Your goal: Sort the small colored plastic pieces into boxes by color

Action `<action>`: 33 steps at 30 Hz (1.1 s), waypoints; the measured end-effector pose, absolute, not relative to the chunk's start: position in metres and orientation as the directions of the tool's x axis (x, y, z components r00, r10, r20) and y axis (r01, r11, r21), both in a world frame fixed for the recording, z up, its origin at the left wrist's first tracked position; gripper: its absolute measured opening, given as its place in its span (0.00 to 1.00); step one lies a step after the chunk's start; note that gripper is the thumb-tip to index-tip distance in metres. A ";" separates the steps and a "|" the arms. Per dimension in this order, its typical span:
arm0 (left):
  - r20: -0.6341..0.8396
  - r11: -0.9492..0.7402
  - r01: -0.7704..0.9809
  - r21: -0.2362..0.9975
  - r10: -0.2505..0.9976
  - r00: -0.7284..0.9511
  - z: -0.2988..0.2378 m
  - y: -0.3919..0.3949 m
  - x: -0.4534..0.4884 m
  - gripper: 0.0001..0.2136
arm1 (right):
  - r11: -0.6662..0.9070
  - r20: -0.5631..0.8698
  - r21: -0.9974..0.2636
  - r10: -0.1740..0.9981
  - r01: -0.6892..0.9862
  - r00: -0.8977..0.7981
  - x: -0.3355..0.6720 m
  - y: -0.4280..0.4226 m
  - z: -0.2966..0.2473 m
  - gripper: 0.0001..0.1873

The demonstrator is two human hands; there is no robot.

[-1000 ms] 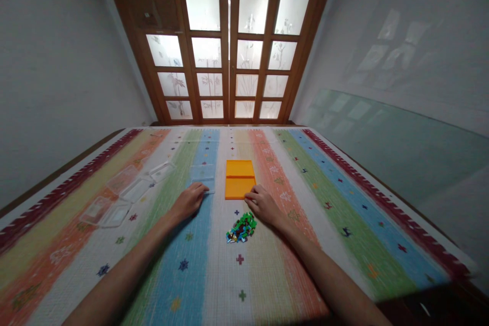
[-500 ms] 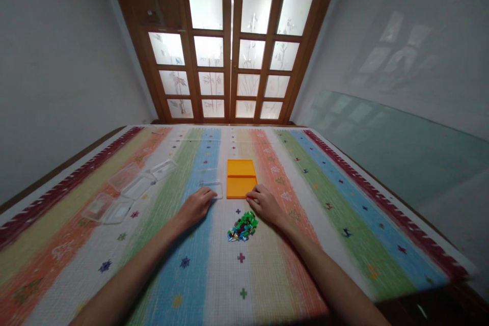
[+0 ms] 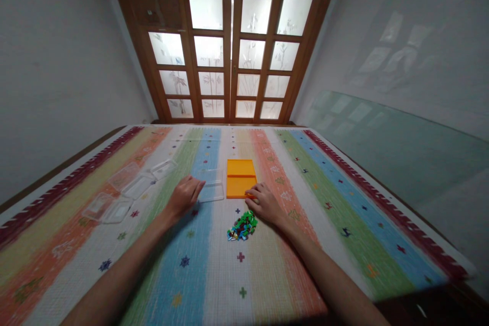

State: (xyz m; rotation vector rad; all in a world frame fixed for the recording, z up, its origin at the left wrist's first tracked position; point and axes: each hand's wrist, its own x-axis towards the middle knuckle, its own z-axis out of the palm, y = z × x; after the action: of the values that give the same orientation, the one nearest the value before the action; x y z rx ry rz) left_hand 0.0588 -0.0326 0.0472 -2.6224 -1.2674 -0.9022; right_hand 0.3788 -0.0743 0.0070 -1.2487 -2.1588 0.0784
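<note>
My left hand (image 3: 186, 194) is closed, fingers curled, at the left side of an open clear plastic box (image 3: 212, 197). Whether anything is between those fingertips is hidden. An orange two-panel tray (image 3: 240, 187) lies flat just right of the box. At the tray's near right corner, my right hand (image 3: 264, 202) pinches its edge with bent fingers. Just in front of the tray sits a small heap of bricks (image 3: 243, 225), mostly green with some blue, dark and white ones.
Several open clear plastic boxes (image 3: 139, 185) lie to the left on the striped tablecloth (image 3: 187, 285). A glass panel (image 3: 393, 142) leans along the right wall. Wooden doors (image 3: 231, 51) with frosted panes stand beyond the table.
My left hand has moved left and slightly away from me, uncovering more of the clear box. My right hand stays at the orange tray's corner, almost unmoved.
</note>
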 end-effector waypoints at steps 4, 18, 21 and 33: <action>0.573 -0.479 0.851 0.215 0.767 0.287 0.055 -0.006 0.024 0.13 | 0.538 0.510 -0.374 0.800 0.755 -0.317 0.378 -0.076 0.010 0.07; 0.400 -0.092 0.996 -0.002 0.912 0.085 0.044 0.021 -0.019 0.16 | 0.547 0.542 -0.369 0.783 0.751 -0.304 0.380 -0.075 0.008 0.08; 0.453 -0.112 0.993 0.029 0.887 0.087 0.052 0.015 -0.014 0.17 | 0.546 0.546 -0.383 0.785 0.745 -0.294 0.379 -0.077 0.011 0.09; 0.611 -0.577 0.812 0.092 0.677 0.411 0.085 -0.069 0.067 0.16 | 0.681 0.716 -0.160 0.579 0.715 -0.391 0.345 -0.122 0.061 0.16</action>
State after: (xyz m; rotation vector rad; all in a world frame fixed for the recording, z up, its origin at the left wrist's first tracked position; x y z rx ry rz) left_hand 0.0674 -0.0693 0.0847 -2.4481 -1.3132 -0.9044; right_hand 0.3450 -0.1216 0.0610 -0.9905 -2.1078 -0.2212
